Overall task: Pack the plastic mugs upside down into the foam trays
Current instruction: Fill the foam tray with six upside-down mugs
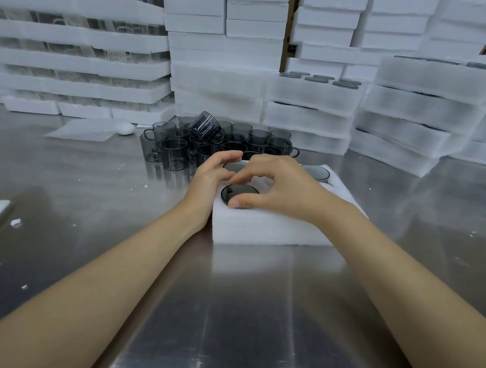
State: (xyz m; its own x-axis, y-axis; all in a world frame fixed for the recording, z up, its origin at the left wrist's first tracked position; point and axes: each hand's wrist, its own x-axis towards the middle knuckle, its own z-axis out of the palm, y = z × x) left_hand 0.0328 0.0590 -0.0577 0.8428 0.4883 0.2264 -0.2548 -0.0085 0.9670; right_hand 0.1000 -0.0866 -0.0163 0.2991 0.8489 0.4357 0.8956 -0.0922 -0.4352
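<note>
A: Where was the foam tray [265,225] seen?

B: It was set on the steel table [239,311], in front of a cluster of loose smoky mugs [207,144]. Three upturned mugs were seated in it: a near-left mug [237,191], one at the far left [233,166] and one at the far right [315,171].

A: And the hands?

B: The left hand [213,179] was laid against the tray's left edge, fingers loosely curled. The right hand [278,186] was arched over the tray, thumb pressed on the near-left mug's base. Nothing was pinched. Stacked trays [411,108] were piled behind.
</note>
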